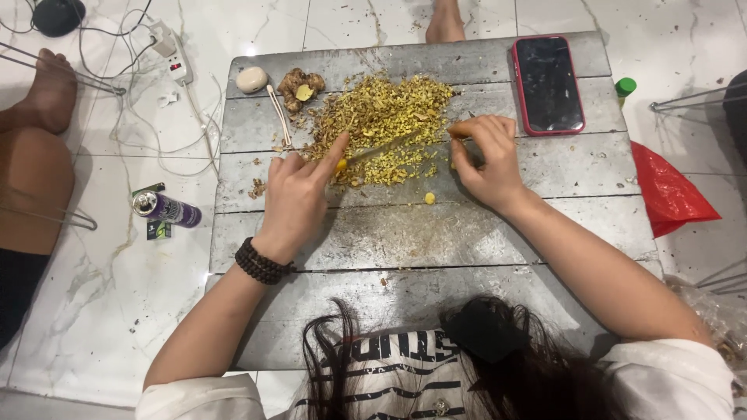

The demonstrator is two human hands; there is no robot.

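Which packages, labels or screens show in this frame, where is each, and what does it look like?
Phone: far right of the grey board, flat, dark blank screen, red case.
Can: on the floor left of the board, lying on its side, purple with a silver end.
Small packet: beside the can, green and black.
Red plastic bag: on the floor right of the board, crumpled.
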